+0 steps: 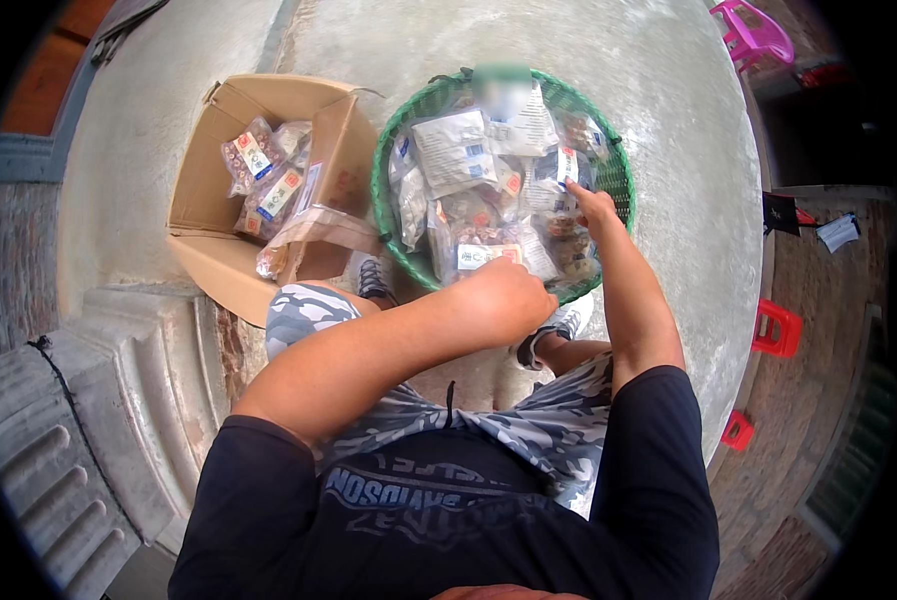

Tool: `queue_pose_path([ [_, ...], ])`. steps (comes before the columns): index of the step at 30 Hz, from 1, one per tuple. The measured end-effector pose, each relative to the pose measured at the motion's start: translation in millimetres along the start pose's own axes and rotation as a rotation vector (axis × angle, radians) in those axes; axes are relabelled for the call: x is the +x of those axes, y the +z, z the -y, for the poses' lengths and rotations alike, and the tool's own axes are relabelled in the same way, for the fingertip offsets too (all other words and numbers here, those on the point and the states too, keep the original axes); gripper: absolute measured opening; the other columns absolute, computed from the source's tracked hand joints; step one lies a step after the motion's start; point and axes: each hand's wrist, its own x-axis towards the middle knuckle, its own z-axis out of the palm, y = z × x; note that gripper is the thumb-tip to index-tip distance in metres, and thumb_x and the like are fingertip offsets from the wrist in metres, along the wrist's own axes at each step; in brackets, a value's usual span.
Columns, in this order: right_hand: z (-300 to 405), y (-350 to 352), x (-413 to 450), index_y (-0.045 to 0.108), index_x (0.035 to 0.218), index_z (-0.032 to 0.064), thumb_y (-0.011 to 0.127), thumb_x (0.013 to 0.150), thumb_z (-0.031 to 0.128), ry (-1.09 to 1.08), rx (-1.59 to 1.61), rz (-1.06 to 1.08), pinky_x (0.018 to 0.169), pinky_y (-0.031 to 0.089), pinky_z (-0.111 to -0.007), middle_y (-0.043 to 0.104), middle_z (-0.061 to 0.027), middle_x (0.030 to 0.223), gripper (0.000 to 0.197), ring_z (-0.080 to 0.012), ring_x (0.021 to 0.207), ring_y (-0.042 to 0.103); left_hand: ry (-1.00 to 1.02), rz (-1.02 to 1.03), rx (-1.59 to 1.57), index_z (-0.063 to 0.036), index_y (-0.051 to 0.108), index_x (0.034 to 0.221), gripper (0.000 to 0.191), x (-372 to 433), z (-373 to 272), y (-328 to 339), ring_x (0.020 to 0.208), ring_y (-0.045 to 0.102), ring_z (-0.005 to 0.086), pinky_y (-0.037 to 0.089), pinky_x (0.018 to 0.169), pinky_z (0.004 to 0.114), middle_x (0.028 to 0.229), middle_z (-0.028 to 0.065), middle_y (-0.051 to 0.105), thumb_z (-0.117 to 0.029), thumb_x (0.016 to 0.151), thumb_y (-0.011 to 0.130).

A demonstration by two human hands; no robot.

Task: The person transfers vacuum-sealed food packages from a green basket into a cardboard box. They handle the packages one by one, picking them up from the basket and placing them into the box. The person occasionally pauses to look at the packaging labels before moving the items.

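Observation:
A round green woven plastic basket (618, 161) stands on the ground before me, filled with clear packets of dried food. My left hand (510, 296) is curled over the basket's near rim, its fingers hidden from view. Just beyond it lies a packet with a white label (486, 256); I cannot tell whether the hand grips it. At the basket's right side is my right hand (597, 208), its extended index finger touching a packet with a white and blue label (564, 166). White-backed packets (454, 154) bearing printed writing lie at the far side.
Left of the basket, an open cardboard box (200, 172) holds several similar packets (257, 159); a strip of brown tape (328, 223) hangs from its flap. Concrete blocks (129, 375) stand at lower left. A pink chair (756, 34) and red stools (780, 328) are at right.

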Motion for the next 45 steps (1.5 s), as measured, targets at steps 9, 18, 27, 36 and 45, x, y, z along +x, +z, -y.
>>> queue_pose_path([
  [9, 2.3, 18.3, -25.1, 0.056, 0.131, -0.0035, 0.087, 0.080, 0.045, -0.069, 0.168, -0.064, 0.049, 0.045, -0.033, 0.065, -0.0189, 0.118, 0.076, -0.0232, 0.075, 0.067, -0.037, 0.046, -0.011, -0.0052, 0.069, 0.109, 0.029, 4.5, 4.6, 10.6, 0.097, 0.073, 0.0354, 0.056, 0.084, 0.048, 0.101, 0.0173, 0.073, -0.029, 0.092, 0.069],
  [18, 23.8, 9.4, -33.0, 0.070, 0.095, -0.0017, 0.092, 0.075, 0.031, -0.150, 0.384, 0.005, 0.063, 0.052, -0.035, 0.072, -0.0120, 0.086, 0.044, -0.0192, 0.069, 0.065, 0.013, -0.024, 0.035, -0.0055, 0.069, 0.107, 0.026, 10.6, 3.9, 12.6, 0.092, 0.074, 0.0356, 0.057, 0.080, 0.048, 0.095, 0.0173, 0.074, -0.026, 0.091, 0.069],
  [27, 55.5, 41.5, -166.9, 0.054, 0.107, 0.0036, 0.080, 0.079, 0.031, -0.632, -0.365, -0.257, 0.080, 0.055, -0.052, 0.072, -0.0266, 0.096, 0.047, -0.0462, 0.093, 0.070, -0.006, 0.045, 0.004, -0.0039, 0.068, 0.105, 0.025, 8.4, 0.3, 12.2, 0.088, 0.074, 0.0370, 0.059, 0.075, 0.049, 0.091, 0.0181, 0.073, -0.026, 0.092, 0.069],
  [36, 6.3, 81.1, -196.2, 0.043, 0.116, 0.0055, 0.064, 0.087, 0.008, -1.076, -0.851, 0.177, 0.071, 0.057, -0.053, 0.070, -0.0199, 0.101, 0.036, -0.0428, 0.089, 0.072, 0.027, 0.081, -0.027, -0.0037, 0.069, 0.109, 0.024, 8.8, -0.6, 26.9, 0.088, 0.075, 0.0352, 0.059, 0.073, 0.048, 0.092, 0.0177, 0.075, -0.022, 0.093, 0.066],
  [45, 80.0, -15.6, -169.0, 0.064, 0.124, 0.0110, 0.074, 0.090, 0.019, -0.883, -0.580, 0.086, 0.082, 0.056, -0.042, 0.076, -0.0135, 0.103, 0.037, -0.0296, 0.093, 0.074, 0.006, 0.027, 0.044, -0.0045, 0.072, 0.106, 0.024, -0.8, 5.6, 10.9, 0.089, 0.075, 0.0357, 0.060, 0.074, 0.049, 0.092, 0.0188, 0.075, -0.021, 0.094, 0.060],
])
